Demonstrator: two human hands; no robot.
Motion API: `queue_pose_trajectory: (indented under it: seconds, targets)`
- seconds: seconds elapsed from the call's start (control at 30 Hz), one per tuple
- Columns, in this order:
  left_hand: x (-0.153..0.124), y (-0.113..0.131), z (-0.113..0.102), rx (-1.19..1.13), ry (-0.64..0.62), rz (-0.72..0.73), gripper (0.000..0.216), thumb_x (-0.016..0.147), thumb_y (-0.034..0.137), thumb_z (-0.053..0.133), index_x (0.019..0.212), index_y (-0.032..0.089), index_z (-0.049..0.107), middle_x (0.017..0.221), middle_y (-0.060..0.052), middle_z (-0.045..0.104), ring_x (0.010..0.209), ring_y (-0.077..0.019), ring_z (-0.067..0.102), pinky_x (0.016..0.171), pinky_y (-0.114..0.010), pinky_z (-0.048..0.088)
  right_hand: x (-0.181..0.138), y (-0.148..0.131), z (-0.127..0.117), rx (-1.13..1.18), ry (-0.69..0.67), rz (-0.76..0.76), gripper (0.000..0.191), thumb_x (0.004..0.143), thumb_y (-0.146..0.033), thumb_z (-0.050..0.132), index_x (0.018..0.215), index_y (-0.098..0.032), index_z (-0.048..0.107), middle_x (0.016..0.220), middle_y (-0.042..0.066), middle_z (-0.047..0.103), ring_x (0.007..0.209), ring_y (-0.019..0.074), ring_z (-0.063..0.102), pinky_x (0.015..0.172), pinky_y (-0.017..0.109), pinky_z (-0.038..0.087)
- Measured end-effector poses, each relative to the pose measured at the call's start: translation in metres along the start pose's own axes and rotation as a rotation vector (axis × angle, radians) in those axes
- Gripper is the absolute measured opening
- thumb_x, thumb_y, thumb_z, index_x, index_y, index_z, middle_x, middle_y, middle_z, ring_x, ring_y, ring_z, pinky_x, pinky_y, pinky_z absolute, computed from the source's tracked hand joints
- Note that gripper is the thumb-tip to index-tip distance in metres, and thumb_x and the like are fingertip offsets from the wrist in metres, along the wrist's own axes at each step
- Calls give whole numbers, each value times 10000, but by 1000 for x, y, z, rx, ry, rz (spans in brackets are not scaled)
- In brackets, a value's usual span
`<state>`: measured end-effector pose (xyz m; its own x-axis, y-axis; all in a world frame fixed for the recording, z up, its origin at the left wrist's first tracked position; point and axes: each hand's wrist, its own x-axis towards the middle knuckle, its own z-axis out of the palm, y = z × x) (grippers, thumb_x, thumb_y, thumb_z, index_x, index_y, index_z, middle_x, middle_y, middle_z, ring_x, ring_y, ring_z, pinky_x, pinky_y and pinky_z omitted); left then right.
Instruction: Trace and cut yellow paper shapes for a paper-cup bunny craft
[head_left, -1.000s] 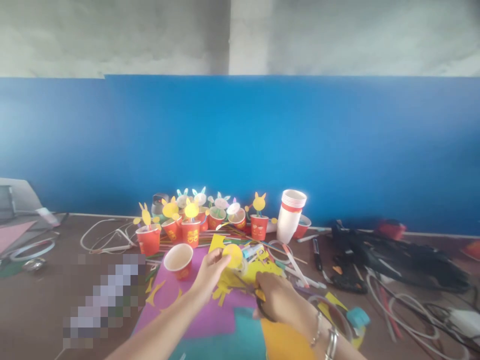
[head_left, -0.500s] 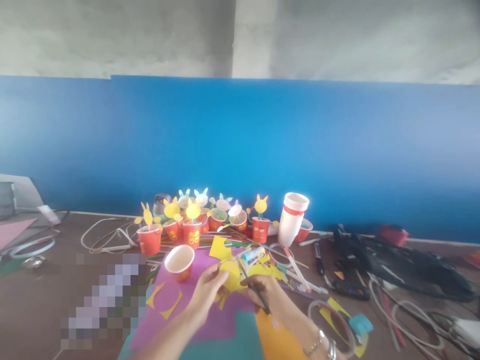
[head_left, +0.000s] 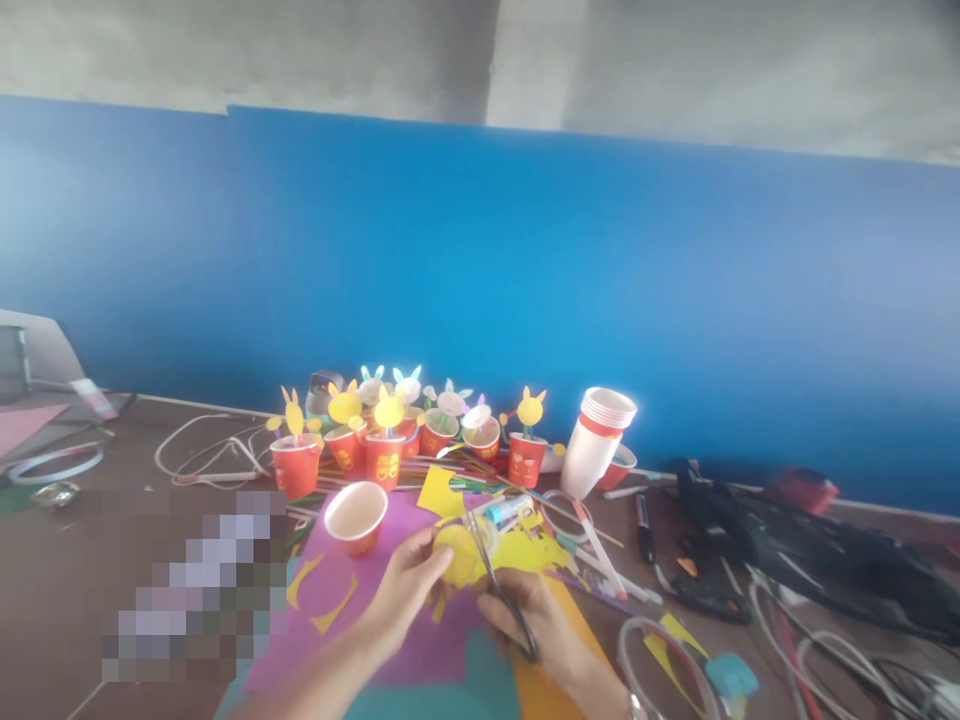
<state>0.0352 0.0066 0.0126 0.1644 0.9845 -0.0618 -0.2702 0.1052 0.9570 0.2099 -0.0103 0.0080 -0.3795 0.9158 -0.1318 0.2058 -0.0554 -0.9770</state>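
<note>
My left hand (head_left: 401,595) pinches a round yellow paper piece (head_left: 455,553) just above the purple sheet (head_left: 420,650). My right hand (head_left: 536,625) is closed on a pair of scissors (head_left: 495,580), whose blades point up and meet the right edge of the yellow piece. An empty red paper cup (head_left: 355,516) stands upright on the purple sheet just left of my left hand. Yellow paper offcuts (head_left: 529,550) lie behind my hands.
A row of red cups with paper bunny toppers (head_left: 386,440) stands by the blue wall, beside a stack of white cups (head_left: 598,441). Pens, straws and a tape ring (head_left: 592,540) lie to the right, cables and a black glue gun (head_left: 697,580) beyond. White cable (head_left: 202,460) lies left.
My right hand has brought the scissors up from the sheet to the yellow piece, and my left hand has lowered the piece slightly toward it. The view has tilted and shifted.
</note>
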Motion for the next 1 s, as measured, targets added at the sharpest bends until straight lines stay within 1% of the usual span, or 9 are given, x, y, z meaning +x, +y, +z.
queue_pose_trajectory:
  seconds: [0.07, 0.2, 0.37, 0.6, 0.8, 1.0]
  targets:
    - [0, 1, 0, -8, -6, -5, 277, 701, 411, 669, 749, 143, 616, 512, 15, 582, 380, -82, 472, 347, -169, 323, 1, -1, 0, 0, 8, 5, 421, 703, -602, 602, 724, -182, 594, 517, -45, 495, 410, 86, 444, 414, 196, 339]
    - [-2, 1, 1, -15, -18, -10, 294, 714, 410, 664, 802, 133, 623, 504, 21, 566, 378, -81, 470, 345, -166, 324, 1, -4, 1, 11, 19, 8, 390, 701, -575, 615, 704, -186, 585, 516, -48, 486, 405, 84, 432, 403, 193, 327]
    - [-2, -1, 1, -15, -26, 3, 268, 739, 386, 650, 767, 123, 607, 511, 22, 557, 376, -66, 469, 348, -152, 322, -1, -6, 3, 11, 8, 0, 348, 697, -534, 636, 700, -190, 584, 526, -48, 484, 405, 81, 420, 409, 197, 327]
    - [-1, -5, -2, -17, -54, 15, 278, 746, 396, 641, 777, 123, 598, 535, 17, 563, 384, -79, 477, 343, -171, 357, -1, -7, 5, 19, 4, -6, 359, 703, -546, 625, 688, -192, 567, 523, -51, 468, 406, 79, 409, 408, 198, 323]
    - [-2, -5, -1, -22, -52, 17, 273, 755, 390, 634, 748, 123, 572, 530, 20, 558, 381, -74, 474, 344, -166, 345, -2, -13, 5, 23, -3, -10, 364, 710, -549, 617, 675, -192, 554, 518, -51, 470, 401, 78, 410, 401, 197, 309]
    - [-2, -4, -1, -18, -45, 25, 271, 755, 388, 637, 754, 124, 572, 534, 21, 562, 380, -72, 475, 348, -166, 344, -3, -11, 5, 46, 7, 0, 357, 705, -543, 620, 698, -191, 564, 506, -56, 457, 400, 78, 396, 402, 198, 308]
